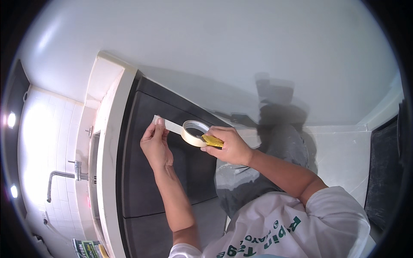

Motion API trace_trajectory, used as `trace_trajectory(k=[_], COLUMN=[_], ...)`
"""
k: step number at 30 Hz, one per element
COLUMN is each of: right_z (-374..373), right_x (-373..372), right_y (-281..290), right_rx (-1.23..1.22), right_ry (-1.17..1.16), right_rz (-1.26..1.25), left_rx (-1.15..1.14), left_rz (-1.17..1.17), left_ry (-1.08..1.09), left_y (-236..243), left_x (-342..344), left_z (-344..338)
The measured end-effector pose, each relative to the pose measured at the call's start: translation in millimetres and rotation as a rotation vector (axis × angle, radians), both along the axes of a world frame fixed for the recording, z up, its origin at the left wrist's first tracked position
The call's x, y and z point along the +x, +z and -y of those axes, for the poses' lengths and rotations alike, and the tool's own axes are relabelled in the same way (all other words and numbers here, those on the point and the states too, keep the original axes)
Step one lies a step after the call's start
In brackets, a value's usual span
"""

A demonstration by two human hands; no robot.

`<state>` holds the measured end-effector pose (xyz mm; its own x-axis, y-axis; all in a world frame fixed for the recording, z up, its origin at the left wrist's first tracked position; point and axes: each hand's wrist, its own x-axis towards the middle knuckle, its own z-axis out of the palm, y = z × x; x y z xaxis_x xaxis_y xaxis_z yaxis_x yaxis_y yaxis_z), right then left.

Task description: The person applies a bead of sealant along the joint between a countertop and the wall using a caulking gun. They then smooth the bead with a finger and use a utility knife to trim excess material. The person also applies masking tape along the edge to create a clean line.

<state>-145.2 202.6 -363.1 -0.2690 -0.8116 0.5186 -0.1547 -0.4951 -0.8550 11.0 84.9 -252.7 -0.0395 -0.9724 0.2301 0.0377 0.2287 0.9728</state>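
A roll of cream masking tape (188, 136) hangs in the middle, with a short strip pulled off it to the left. My left hand (155, 144) pinches the free end of that strip between thumb and fingers. On the other side, my right hand (232, 145) grips the roll by its right edge. The same hand also holds a yellow tool (212, 141), which looks like a utility knife; its blade cannot be made out. Between the hands the strip is stretched fairly straight.
Below my hands is a dark grey cabinet front (150, 172) with a white counter edge (112, 172) along its left. A metal tap (64, 173) juts out on the left by white tiles. A pale wall (241, 47) stands ahead. A dark panel (383, 172) is at right.
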Motion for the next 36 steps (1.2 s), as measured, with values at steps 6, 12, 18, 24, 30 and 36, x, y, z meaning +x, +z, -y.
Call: trace_trajectory(k=[6, 12, 18, 24, 30, 36], right_z=[6.7, 61.2, 85.7, 88.9, 83.9, 68.7], right_x=[-5.9, -27.0, -40.2, -57.3, -58.9, -71.0], right_y=[-1.2, 14.3, 38.1, 34.9, -19.5, -114.8], right_rx=[-0.123, -0.285, -0.303, -0.222, -0.188, 0.030], right_ry=[-0.157, -0.280, -0.263, -0.063, -0.070, -0.131], right_rz=[0.034, -0.051, -0.111, -0.090, 0.028, -0.025], left_rx=[-0.116, -0.297, -0.743, -0.957, -0.831, -0.930], left_rz=[0.150, 0.316, 0.991, 0.977, 0.909, 1.077], left_ry=[0.038, 0.067, 0.381, 0.589, 0.701, 0.790], left_y=[12.3, 41.7, 48.5, 53.7, 52.7, 49.2], left_x=[-16.3, -26.1, -46.7, -79.0, -75.7, -75.6], left_z=[-5.2, 47.4, 61.9, 66.0, 78.8, 80.6])
